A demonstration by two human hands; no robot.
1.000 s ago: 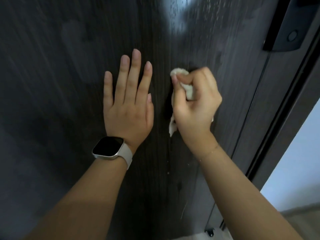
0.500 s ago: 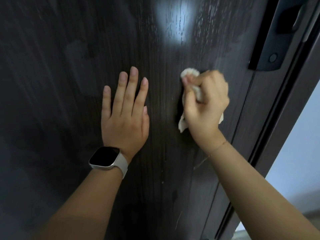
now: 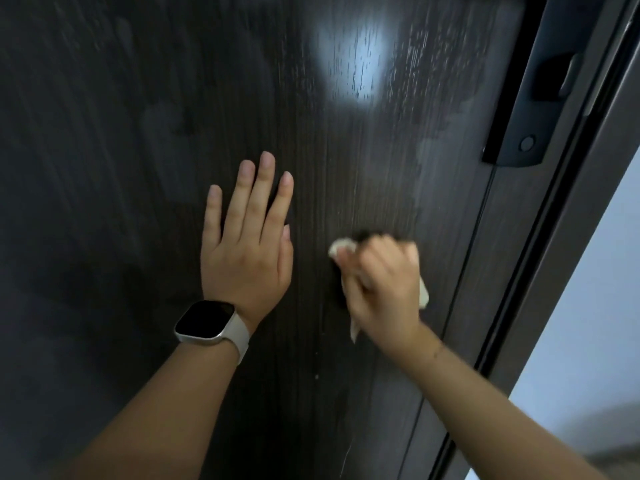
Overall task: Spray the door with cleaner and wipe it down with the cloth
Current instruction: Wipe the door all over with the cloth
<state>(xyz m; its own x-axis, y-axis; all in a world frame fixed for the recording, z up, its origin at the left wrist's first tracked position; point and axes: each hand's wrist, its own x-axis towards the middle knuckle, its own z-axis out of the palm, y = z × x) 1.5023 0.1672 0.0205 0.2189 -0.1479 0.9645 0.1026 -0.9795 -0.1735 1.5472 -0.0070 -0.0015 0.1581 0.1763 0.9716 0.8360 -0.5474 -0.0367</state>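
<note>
Door (image 3: 104, 237), dark and streaked wet: we brace our flat, open left hand (image 3: 246, 258) against it while our right hand (image 3: 379, 285) beside it grips the cloth (image 3: 341, 247); damp patches above remain unwiped.

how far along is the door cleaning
Spraying looks done: wet streaks show on the door and no bottle is in view. Wiping is in hand: the right hand rubs the cloth on it; the left hand lies flat. The upper streaks remain.

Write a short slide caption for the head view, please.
Right hand wipes the dark door with a cloth; left hand lies flat beside it.
</note>
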